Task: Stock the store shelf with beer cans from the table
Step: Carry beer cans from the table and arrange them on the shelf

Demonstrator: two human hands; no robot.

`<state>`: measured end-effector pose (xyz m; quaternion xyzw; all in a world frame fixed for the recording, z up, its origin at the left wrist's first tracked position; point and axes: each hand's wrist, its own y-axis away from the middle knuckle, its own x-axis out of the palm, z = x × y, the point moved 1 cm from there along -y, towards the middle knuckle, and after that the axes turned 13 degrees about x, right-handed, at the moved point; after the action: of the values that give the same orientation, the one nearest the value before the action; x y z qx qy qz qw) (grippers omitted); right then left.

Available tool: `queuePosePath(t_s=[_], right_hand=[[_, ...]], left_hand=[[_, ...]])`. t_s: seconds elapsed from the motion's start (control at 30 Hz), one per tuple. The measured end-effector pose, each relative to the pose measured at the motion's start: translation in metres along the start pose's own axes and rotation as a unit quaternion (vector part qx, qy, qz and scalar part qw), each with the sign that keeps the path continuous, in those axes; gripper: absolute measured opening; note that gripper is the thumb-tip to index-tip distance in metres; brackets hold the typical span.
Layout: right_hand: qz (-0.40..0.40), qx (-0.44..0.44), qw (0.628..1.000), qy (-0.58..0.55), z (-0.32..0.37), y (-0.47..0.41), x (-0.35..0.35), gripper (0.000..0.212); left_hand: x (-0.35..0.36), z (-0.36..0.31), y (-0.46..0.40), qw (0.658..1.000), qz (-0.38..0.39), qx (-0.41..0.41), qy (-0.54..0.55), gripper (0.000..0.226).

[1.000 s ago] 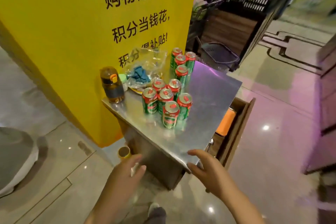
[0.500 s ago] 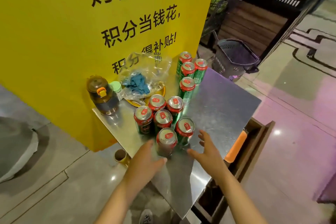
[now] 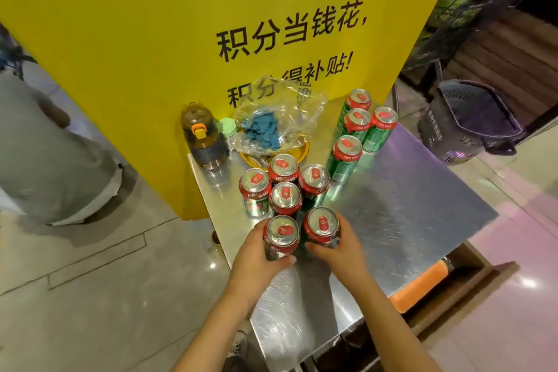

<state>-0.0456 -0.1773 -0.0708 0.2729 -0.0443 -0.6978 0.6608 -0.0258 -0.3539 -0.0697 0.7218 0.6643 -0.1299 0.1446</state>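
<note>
our left hand (image 3: 259, 254) is wrapped around the nearest can (image 3: 281, 235), thumb across its near side and fingers curled behind it. our right hand (image 3: 338, 248) is wrapped the same way around the second can (image 3: 320, 225), which stands just right of the nearest can and touches it or nearly so. both cans look to be standing on the steel table (image 3: 407, 205); we cannot tell whether either has lifted yet.

just beyond the nearest can is a tight cluster of four cans (image 3: 283, 187), packed against one another and against the two we hold. farther beyond and to the right of it stand four taller green cans (image 3: 357, 127), a little apart from the cluster.

left of and beyond the nearest can sit a brown bottle (image 3: 203, 137) and a crumpled plastic bag (image 3: 277, 121) over a yellow dish (image 3: 273, 157), all against the yellow sign (image 3: 120, 39). no shelf shows here.

the risk, as we judge it, is crowding: if we tilt or drag either can away instead of lifting straight up, our knuckles or the can's base may knock the cluster behind and topple one across the slick steel, perhaps off the table's left edge near the nearest can. a one-handed grip on a smooth can could also slip as we turn away.
</note>
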Motion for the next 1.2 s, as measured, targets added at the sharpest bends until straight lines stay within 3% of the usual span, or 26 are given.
queuePosePath(t_s=[0.17,0.43,0.67,0.9,1.1,1.2], right_hand=[[0.006,-0.006,1.0,0.0,0.0,0.003,-0.004,0.059],[0.04,0.006,0.999,0.0,-0.004,0.041,-0.001,0.062],[0.155,-0.013,0.988,-0.013,0.031,0.106,0.066,0.054],[0.343,-0.042,0.937,0.059,0.056,0.211,0.214,0.064],[0.485,-0.057,0.865,0.114,0.059,0.328,0.341,0.064],[0.531,-0.054,0.836,0.128,0.06,0.378,0.395,0.061]], left_hand=[[0.004,-0.011,0.008,0.998,-0.06,0.0,-0.007,0.061],[-0.027,-0.004,0.07,0.971,-0.163,-0.085,0.15,0.056],[-0.101,-0.011,0.174,0.934,-0.273,-0.094,0.21,0.057],[-0.2,0.015,0.333,0.858,-0.432,-0.134,0.242,0.074],[-0.266,0.035,0.487,0.764,-0.586,-0.15,0.223,0.066],[-0.286,0.042,0.554,0.725,-0.639,-0.161,0.197,0.09]])
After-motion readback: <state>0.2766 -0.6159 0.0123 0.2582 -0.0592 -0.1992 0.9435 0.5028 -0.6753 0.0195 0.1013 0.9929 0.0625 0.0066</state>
